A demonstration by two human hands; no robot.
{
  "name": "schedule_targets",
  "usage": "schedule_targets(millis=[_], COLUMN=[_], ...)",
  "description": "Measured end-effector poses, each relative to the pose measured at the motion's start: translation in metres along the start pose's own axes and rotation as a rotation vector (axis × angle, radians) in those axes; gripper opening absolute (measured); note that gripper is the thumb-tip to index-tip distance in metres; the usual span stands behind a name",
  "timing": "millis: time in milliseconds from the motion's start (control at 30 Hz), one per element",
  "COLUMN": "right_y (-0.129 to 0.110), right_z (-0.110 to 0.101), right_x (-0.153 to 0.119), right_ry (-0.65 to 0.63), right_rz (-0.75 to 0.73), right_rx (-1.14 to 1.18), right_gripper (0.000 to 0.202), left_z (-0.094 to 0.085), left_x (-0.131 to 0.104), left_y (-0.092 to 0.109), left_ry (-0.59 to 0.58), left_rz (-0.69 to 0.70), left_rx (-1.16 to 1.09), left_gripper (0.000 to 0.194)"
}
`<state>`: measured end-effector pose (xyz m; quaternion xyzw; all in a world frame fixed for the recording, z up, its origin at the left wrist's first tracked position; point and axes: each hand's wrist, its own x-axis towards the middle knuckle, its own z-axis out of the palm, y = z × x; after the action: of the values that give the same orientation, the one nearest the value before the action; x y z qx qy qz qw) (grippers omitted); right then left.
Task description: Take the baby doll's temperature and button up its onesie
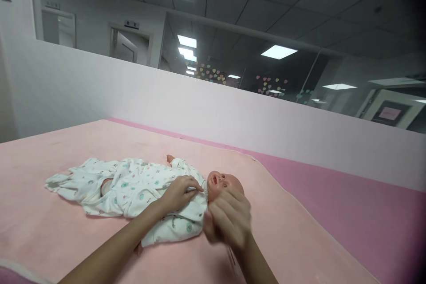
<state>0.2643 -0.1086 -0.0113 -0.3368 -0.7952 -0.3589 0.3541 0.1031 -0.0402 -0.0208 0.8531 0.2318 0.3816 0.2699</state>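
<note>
A baby doll (233, 182) lies on its back, its head toward the right, dressed in a white printed baby outfit (133, 186). My left hand (183, 191) rests on the doll's upper chest, its fingers stretched toward the collar and the thumb apart from them. In front of the doll's head is my right hand (229, 217), slightly blurred, with its fingers curled in. Whatever it may hold is hidden by the hand, which also covers part of the head. One small doll hand (170, 158) sticks out of the far sleeve.
A pale pink blanket (282, 239) lies under the doll, over a darker pink padded surface (349, 208). A low white wall (199, 102) runs along the back, with a glass window (239, 62) above it.
</note>
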Motion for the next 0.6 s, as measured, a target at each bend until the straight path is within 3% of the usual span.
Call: schedule_targets(millis=[133,200,400,600], right_y=[0.008,0.007,-0.002,-0.004], right_z=[0.018,0.023,0.027,0.042], right_x=[0.002,0.001,-0.008,-0.02], right_ry=[0.178,0.201,0.109,-0.008], right_rz=[0.001,0.006,-0.009,-0.1], right_rx=[-0.033,-0.019,0.161,0.116], right_gripper=[0.031,0.027,0.01,0.012], left_z=[-0.001,-0.003,-0.005,-0.006], left_x=[0.0,0.001,0.004,0.006], left_y=[0.003,0.004,-0.003,-0.011], left_ry=[0.048,0.081,0.159,0.182], left_rz=[-0.043,-0.088,-0.281,-0.307], left_rx=[-0.089,-0.145,-0.418,-0.626], left_gripper=[0.02,0.019,0.025,0.027])
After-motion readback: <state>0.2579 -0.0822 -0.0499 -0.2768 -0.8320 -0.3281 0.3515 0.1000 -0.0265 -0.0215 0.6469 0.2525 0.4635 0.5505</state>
